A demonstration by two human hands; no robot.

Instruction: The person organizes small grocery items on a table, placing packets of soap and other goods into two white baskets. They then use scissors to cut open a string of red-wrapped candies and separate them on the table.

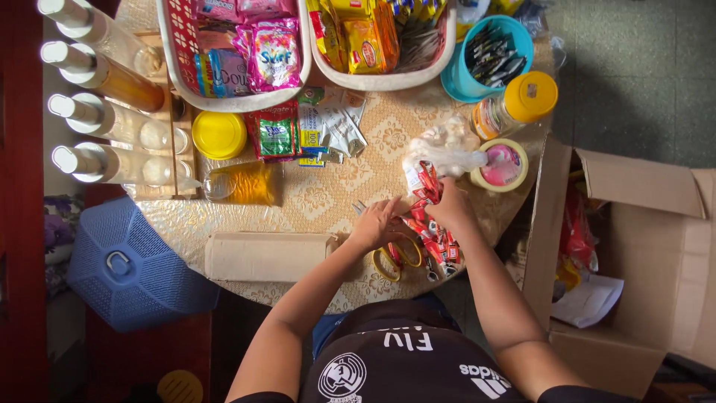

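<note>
Head view: near the table's (224, 224) front edge, the left hand (377, 224) and right hand (447, 209) both pinch a strip of red sachets (432, 224), fingers closed on it. It trails over yellow-handled scissors (395, 257), kept within reach.

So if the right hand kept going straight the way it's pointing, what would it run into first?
The right hand points up the table, already on the strip of red sachets. Next in line is probably the clear plastic bag, though depth is unclear.
</note>
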